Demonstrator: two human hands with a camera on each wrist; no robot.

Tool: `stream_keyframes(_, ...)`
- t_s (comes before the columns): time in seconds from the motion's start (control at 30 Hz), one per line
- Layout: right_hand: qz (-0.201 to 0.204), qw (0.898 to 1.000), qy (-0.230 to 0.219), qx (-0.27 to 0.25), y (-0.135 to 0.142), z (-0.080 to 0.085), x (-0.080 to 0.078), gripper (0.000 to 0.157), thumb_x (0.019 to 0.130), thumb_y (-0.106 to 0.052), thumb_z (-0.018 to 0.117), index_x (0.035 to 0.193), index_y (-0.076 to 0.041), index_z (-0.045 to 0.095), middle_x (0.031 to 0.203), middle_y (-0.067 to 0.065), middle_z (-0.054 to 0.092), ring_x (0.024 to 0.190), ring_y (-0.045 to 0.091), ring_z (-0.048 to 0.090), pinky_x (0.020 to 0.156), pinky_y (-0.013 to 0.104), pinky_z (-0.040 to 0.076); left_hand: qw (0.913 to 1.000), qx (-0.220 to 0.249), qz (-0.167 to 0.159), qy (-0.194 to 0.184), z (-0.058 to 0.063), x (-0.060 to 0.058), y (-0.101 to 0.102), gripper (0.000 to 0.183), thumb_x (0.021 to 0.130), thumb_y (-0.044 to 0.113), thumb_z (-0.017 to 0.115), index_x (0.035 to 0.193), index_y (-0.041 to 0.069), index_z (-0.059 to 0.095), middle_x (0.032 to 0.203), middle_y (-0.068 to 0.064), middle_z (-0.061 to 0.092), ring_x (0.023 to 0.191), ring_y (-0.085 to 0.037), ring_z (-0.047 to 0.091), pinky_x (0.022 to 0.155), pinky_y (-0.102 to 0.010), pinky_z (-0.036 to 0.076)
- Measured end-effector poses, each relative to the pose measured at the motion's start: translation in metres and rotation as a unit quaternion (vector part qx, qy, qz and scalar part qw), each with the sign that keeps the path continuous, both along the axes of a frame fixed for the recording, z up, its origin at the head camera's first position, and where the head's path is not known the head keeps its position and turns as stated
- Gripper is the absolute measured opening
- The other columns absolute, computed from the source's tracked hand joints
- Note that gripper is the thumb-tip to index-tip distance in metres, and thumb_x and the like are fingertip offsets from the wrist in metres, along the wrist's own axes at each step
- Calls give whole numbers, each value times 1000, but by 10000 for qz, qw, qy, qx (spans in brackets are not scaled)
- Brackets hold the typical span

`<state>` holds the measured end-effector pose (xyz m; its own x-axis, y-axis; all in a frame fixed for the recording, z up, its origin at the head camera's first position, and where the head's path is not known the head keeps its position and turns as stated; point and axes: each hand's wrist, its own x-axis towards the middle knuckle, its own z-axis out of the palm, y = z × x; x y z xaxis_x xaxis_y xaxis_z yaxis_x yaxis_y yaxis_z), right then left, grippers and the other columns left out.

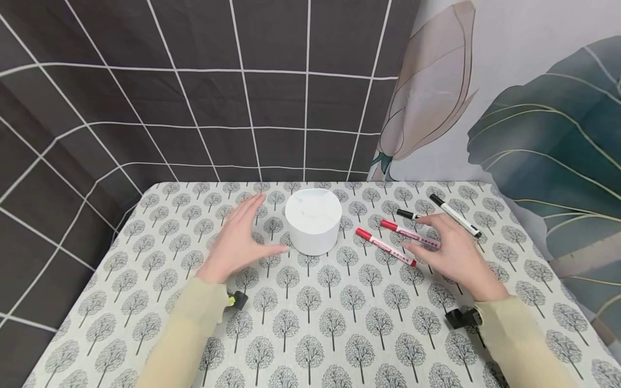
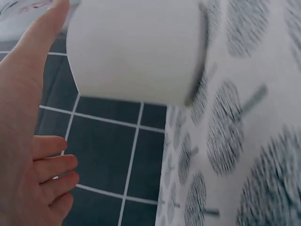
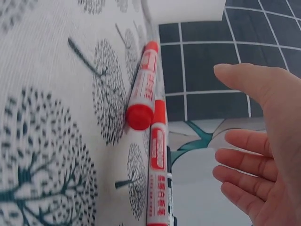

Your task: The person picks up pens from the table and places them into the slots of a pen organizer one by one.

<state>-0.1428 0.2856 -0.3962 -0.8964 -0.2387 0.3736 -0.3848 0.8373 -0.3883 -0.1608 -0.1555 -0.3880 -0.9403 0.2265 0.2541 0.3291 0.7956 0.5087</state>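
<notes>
A white round drum-shaped object (image 1: 314,235) stands upright near the middle of the table. Just left of it is my left hand (image 1: 235,240), thumb and fingers spread apart and holding nothing; in the left wrist view the white side (image 2: 134,52) fills the upper middle. My right hand (image 1: 453,250) hovers over the markers at the right, fingers relaxed with nothing in them. Closest to the drum lies one red marker (image 1: 385,248). A second red marker (image 1: 405,231) runs partly under the right hand. Beyond it shows the black end of another marker (image 1: 406,214), the rest hidden by the fingers.
Past the right fingertips lies a white marker with black ends (image 1: 456,216). A tree-patterned cloth (image 1: 286,323) covers the table. Behind it hangs a dark gridded curtain (image 1: 271,99), with a flower-printed one (image 1: 524,129) at the right.
</notes>
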Motion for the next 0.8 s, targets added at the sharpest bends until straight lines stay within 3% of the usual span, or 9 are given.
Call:
stream_keyframes(0.17,130,9999,-35,-50,-6,0,0,61,74,-47,76,118,-8,60,118,11,59,109,33,52,91,55,40,9987,497,-26,-56,9,0,13,116,54,68,77,148,37,16,151,15,16,137,-16,17,103,-59,23)
stream_keyframes(0.33,188,9993,-315,-28,-11,-1,2,61,76,-50,73,120,-8,61,119,12,60,110,33,53,94,54,39,9971,736,-194,58,11,-3,25,115,54,68,77,148,29,23,150,13,21,136,-17,20,103,-59,24)
stream_keyframes(0.47,223,9985,-487,-71,-15,-5,4,59,74,-48,76,117,-10,63,116,9,62,106,29,56,92,52,42,9949,977,-239,26,9,-6,36,117,52,71,75,148,27,25,150,12,22,136,-20,22,101,-61,25)
stream_keyframes(0.67,225,9979,-610,66,-19,-14,3,59,70,-47,79,115,-11,66,102,6,66,90,23,61,82,48,48,9902,1350,1,-346,2,-9,52,120,47,73,75,148,33,23,151,5,23,135,-24,23,99,-62,27)
stream_keyframes(0.8,289,9966,-744,178,-21,-18,3,59,70,-47,79,113,-8,66,99,6,66,86,23,61,79,47,48,9843,1699,41,-472,-3,-12,59,117,44,71,79,145,41,26,147,10,28,131,-23,29,97,-62,29)
